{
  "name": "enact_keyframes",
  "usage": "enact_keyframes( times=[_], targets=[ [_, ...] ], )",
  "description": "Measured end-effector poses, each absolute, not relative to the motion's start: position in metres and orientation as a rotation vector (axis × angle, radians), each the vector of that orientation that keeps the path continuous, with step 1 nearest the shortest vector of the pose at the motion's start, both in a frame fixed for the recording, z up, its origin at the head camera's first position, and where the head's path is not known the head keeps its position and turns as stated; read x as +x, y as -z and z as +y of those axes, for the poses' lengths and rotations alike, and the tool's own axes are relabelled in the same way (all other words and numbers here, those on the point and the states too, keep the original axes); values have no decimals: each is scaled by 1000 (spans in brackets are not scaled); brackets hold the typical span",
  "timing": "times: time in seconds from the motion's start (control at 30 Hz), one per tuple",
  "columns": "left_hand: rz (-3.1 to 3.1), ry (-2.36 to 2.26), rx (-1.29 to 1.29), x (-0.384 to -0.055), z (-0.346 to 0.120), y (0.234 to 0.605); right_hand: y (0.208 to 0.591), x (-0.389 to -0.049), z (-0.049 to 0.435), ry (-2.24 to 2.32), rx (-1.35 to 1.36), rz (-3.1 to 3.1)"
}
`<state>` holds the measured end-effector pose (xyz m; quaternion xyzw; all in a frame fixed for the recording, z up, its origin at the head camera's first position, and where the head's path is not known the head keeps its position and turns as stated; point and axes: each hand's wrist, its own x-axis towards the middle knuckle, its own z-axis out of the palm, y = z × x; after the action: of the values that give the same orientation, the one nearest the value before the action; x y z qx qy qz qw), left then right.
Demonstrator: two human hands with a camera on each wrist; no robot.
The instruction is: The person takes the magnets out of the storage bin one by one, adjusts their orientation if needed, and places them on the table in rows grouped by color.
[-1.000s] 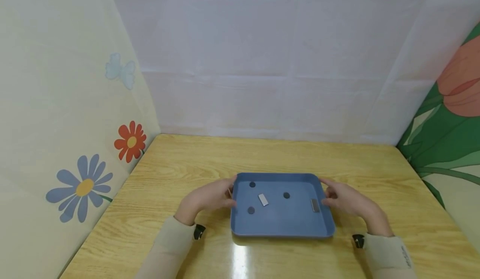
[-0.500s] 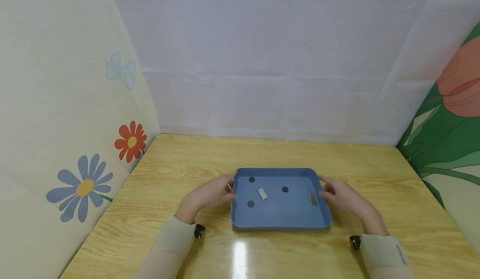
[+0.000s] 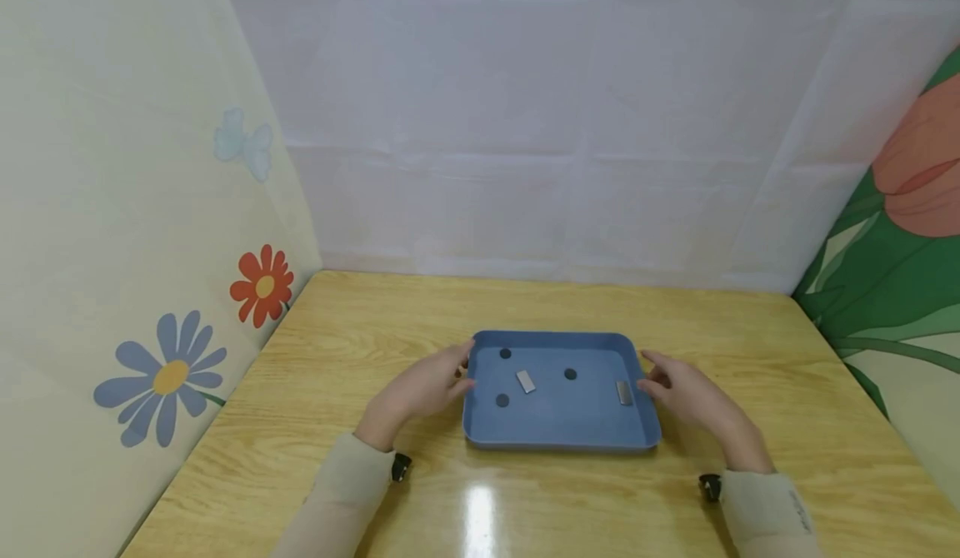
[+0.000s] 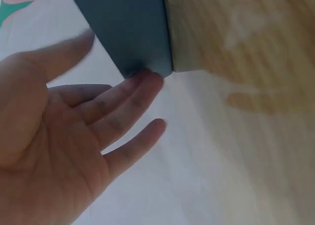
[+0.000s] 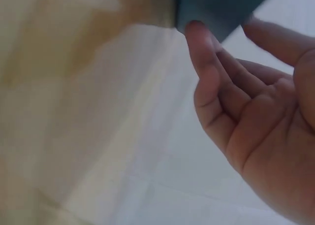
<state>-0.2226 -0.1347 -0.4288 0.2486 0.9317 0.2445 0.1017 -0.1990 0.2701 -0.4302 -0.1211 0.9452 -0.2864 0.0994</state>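
A shallow blue tray (image 3: 570, 425) lies on the table between both hands. In it are three dark round discs (image 3: 571, 373) and two flat silvery rectangular pieces (image 3: 526, 381), one near the right wall. My left hand (image 3: 426, 385) is at the tray's left side; in the left wrist view its fairly straight fingertips (image 4: 153, 82) meet the far corner, with the thumb by the rim. At the opposite side is my right hand (image 3: 693, 396). The right wrist view shows one fingertip (image 5: 197, 29) against the tray's corner, the thumb near the rim and other fingers loosely bent.
The light wood-grain table (image 3: 360, 316) extends around the tray. Behind it hangs a creased white cloth (image 3: 525, 150). Flower-printed panels stand to the left (image 3: 135, 233) and right (image 3: 900, 291). Both forearms are in pale sleeves with a black device at each cuff.
The tray has shifted a little upward in the head view, away from me, and appears slightly smaller. Both hands stay at its sides, the right one slightly further left. The pieces have moved along with the tray.
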Motion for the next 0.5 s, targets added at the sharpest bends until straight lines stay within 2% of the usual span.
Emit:
enact_keyframes(
  times=[0.5],
  targets=[
    [2605, -615, 773, -205, -134, 412, 404, -182, 279, 962, -332, 2427]
  ],
)
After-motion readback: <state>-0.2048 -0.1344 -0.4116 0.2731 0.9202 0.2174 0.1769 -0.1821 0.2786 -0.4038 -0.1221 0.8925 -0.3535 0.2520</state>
